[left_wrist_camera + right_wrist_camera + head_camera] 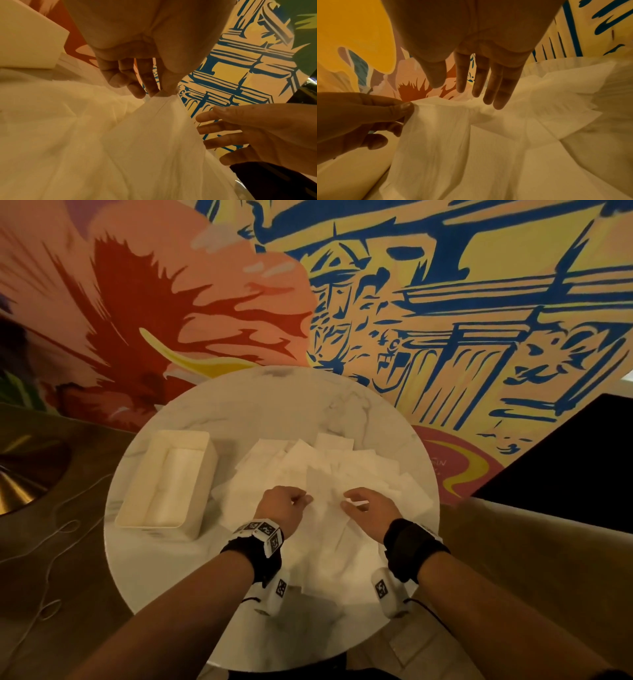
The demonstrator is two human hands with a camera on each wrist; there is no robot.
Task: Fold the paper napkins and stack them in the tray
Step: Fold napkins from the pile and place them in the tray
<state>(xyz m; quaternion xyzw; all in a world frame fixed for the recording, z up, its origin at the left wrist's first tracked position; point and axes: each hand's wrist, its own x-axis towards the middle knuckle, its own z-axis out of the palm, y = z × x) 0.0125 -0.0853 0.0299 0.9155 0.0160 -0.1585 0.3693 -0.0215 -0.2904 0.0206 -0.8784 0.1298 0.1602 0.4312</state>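
Note:
Several white paper napkins [329, 474] lie spread in a loose pile across the right half of the round marble table [274, 402]. My left hand [294, 500] pinches the corner of one napkin [159, 121] between thumb and fingers, lifting it a little. My right hand [356, 503] hovers just right of it with fingers [489, 86] straight and spread, holding nothing. The cream tray [137, 505] stands at the table's left, and no napkins show inside it.
A painted mural wall [411, 285] rises just behind the table. A dark surface [565, 457] lies to the right and a brown floor with a thin white cable [51, 542] to the left. The table's near edge lies under my forearms.

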